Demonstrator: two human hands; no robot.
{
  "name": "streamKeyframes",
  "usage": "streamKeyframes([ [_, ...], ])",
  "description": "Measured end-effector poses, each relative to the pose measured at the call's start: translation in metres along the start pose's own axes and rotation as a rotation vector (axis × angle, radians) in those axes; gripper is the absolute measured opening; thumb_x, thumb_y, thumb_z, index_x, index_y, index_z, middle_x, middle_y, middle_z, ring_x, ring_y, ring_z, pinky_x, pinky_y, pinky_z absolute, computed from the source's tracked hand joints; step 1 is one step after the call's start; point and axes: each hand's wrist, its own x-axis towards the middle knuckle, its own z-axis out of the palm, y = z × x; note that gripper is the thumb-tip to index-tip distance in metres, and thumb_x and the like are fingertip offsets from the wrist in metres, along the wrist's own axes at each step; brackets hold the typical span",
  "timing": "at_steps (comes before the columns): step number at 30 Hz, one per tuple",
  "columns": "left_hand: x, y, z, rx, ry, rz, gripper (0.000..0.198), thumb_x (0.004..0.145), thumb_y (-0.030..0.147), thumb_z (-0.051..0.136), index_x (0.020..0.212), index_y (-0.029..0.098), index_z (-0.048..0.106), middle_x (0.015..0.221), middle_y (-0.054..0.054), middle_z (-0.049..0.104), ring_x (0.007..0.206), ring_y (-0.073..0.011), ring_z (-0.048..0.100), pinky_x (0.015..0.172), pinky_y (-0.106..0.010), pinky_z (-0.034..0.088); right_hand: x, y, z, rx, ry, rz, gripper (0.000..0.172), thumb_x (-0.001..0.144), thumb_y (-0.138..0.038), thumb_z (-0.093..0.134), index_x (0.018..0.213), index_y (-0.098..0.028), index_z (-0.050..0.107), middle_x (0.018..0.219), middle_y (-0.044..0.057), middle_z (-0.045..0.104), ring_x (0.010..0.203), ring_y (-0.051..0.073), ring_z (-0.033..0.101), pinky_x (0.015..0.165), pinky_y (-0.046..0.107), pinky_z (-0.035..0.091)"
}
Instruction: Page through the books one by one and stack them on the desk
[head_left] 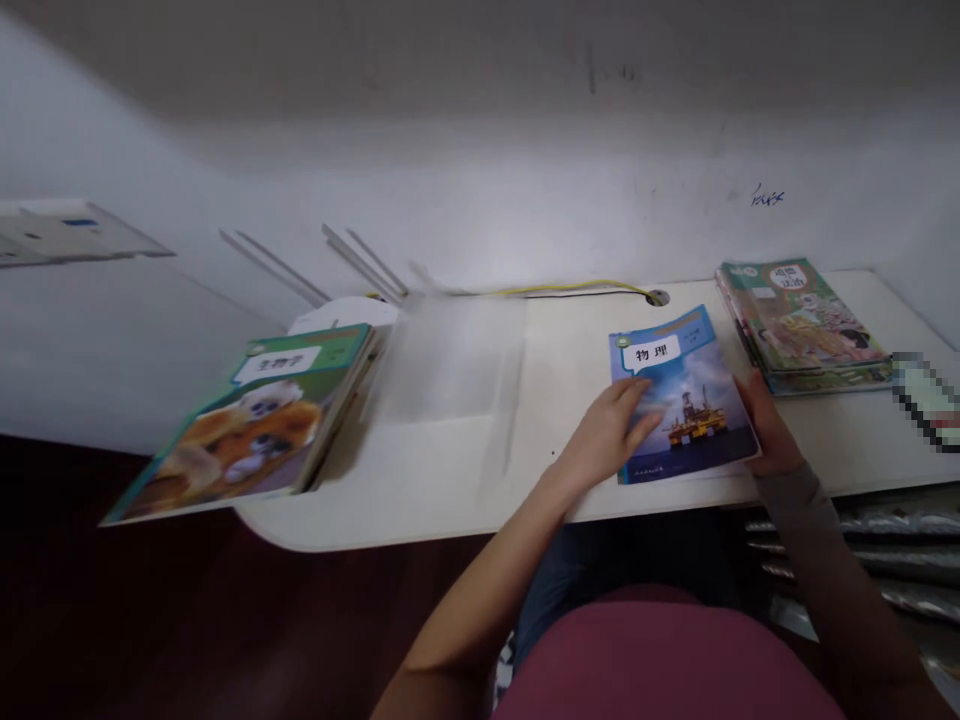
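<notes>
A blue physics textbook (679,400) with an oil rig on its cover lies on the white desk (435,500), tilted slightly. My left hand (609,428) rests over its left side, fingers and thumb apart on the cover. At the right edge, my right hand (771,430) grips the book, its fingers partly hidden behind it. Just beyond that hand sits a stack of books topped by a green illustrated textbook (810,315). Another stack, with a green biology textbook (262,425) showing monkeys on top, stands at the left and overhangs the desk's edge.
Yellow and black cables (577,287) run along the wall into a round hole (658,298) in the desk. A socket panel (67,230) is on the left wall. Silvery wrapped items (900,525) lie below the desk at right. A pixelated object (930,400) sits at the far right.
</notes>
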Motion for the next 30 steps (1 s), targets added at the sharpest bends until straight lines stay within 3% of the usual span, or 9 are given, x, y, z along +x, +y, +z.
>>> streamKeyframes([
  [2, -0.018, -0.027, 0.017, 0.111, 0.071, -0.080, 0.050, 0.093, 0.044, 0.043, 0.133, 0.014, 0.043, 0.138, -0.018, 0.046, 0.129, -0.0280, 0.044, 0.107, -0.047, 0.038, 0.004, 0.007, -0.021, -0.004, 0.070, 0.098, 0.050, 0.074, -0.047, 0.063, 0.118, -0.022, 0.059, 0.096, 0.003, 0.074, 0.087, 0.025, 0.070, 0.076, 0.041, 0.057],
  [4, -0.034, -0.048, 0.030, 0.194, 0.105, -0.150, 0.056, 0.093, 0.047, 0.041, 0.136, 0.011, 0.038, 0.141, -0.022, 0.041, 0.132, -0.0298, 0.041, 0.107, -0.048, 0.039, 0.008, 0.015, -0.036, -0.036, 0.130, 0.112, 0.053, 0.065, -0.028, 0.067, 0.117, -0.022, 0.060, 0.090, 0.000, 0.074, 0.077, 0.022, 0.071, 0.070, 0.037, 0.058],
  [7, -0.051, -0.065, 0.041, 0.311, 0.112, -0.127, 0.058, 0.093, 0.047, 0.041, 0.135, 0.007, 0.040, 0.142, -0.024, 0.041, 0.134, -0.0319, 0.037, 0.107, -0.049, 0.038, 0.012, 0.023, -0.047, -0.102, 0.169, 0.068, 0.057, 0.060, -0.020, 0.064, 0.117, -0.023, 0.061, 0.090, -0.002, 0.074, 0.076, 0.020, 0.070, 0.068, 0.032, 0.057],
  [10, -0.055, -0.066, 0.044, 0.416, 0.070, -0.036, 0.056, 0.093, 0.046, 0.040, 0.130, 0.004, 0.047, 0.140, -0.023, 0.045, 0.137, -0.0335, 0.032, 0.109, -0.050, 0.036, 0.014, 0.026, -0.052, -0.224, 0.218, -0.003, 0.053, 0.064, -0.024, 0.062, 0.117, -0.023, 0.062, 0.101, 0.001, 0.073, 0.092, 0.023, 0.069, 0.081, 0.038, 0.056],
  [15, -0.053, -0.066, 0.045, 0.497, 0.052, 0.021, 0.058, 0.093, 0.046, 0.039, 0.131, 0.003, 0.048, 0.139, -0.023, 0.046, 0.138, -0.0336, 0.031, 0.109, -0.051, 0.036, 0.010, 0.032, -0.069, -0.798, 0.390, -0.413, 0.056, 0.081, -0.043, 0.054, 0.131, -0.018, 0.052, 0.139, 0.011, 0.051, 0.130, 0.025, 0.044, 0.110, 0.047, 0.032],
  [20, -0.053, -0.069, 0.046, 0.504, 0.063, 0.042, 0.059, 0.093, 0.047, 0.039, 0.130, 0.002, 0.049, 0.138, -0.023, 0.047, 0.136, -0.0344, 0.032, 0.109, -0.051, 0.037, 0.007, 0.043, -0.073, -1.276, 0.286, -0.430, 0.070, 0.087, -0.062, 0.039, 0.130, -0.008, 0.052, 0.147, 0.022, 0.036, 0.139, 0.030, 0.029, 0.114, 0.051, 0.023],
  [30, -0.053, -0.064, 0.043, 0.471, 0.042, 0.011, 0.059, 0.093, 0.047, 0.039, 0.132, 0.003, 0.048, 0.140, -0.022, 0.046, 0.136, -0.0340, 0.033, 0.109, -0.051, 0.037, 0.007, 0.045, -0.072, -1.315, 0.235, -0.448, 0.068, 0.090, -0.061, 0.034, 0.137, -0.012, 0.045, 0.151, 0.019, 0.029, 0.141, 0.031, 0.023, 0.113, 0.054, 0.023],
])
